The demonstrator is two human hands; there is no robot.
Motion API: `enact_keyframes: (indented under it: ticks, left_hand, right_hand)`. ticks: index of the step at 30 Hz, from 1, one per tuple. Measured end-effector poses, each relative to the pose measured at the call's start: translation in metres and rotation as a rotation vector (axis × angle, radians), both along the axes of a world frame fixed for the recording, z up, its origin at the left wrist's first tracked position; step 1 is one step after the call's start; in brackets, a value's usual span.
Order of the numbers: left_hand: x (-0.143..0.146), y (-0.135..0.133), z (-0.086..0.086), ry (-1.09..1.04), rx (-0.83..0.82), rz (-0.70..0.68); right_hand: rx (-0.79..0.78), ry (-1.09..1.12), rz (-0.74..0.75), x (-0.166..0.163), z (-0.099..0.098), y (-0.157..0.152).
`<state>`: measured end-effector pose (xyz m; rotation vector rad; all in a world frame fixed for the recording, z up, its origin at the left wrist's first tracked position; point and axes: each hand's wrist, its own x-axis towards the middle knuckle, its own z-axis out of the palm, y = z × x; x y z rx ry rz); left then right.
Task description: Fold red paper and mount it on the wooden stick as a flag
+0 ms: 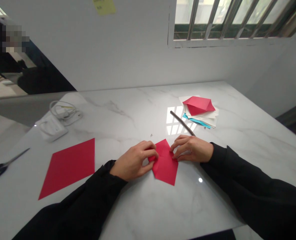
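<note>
A folded piece of red paper (166, 168) lies on the marble-patterned table in front of me, its point facing away. My left hand (136, 160) pinches the paper's left edge between thumb and fingers, where a flap shows. On the opposite edge, the bent fingertips of my right hand (194, 149) grip the paper. A dark thin rod (181, 122) reaches out from behind my right hand, its near end hidden. Left of my left forearm rests a flat sheet of red paper (71, 166).
Black-handled scissors (0, 170) lie at the far left. Behind the flat sheet are a white box (53, 128) and coiled white cable (63, 111). A folded red paper (199, 102) tops a stack of white and blue sheets (212, 120) at the back right. A wall borders the table.
</note>
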<state>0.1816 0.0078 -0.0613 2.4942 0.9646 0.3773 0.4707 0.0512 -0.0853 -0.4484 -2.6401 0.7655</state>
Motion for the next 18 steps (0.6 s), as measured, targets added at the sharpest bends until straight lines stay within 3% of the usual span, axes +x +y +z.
enact_keyframes:
  ticks: [8, 18]
  left_hand:
    - [-0.002, -0.003, 0.01, 0.037, -0.068, -0.075]
    - [-0.013, 0.004, 0.005, -0.049, -0.128, -0.107]
  right_hand:
    - [0.136, -0.03, 0.0, -0.001, 0.002, -0.005]
    - [0.076, -0.014, 0.046, 0.0, 0.0, -0.007]
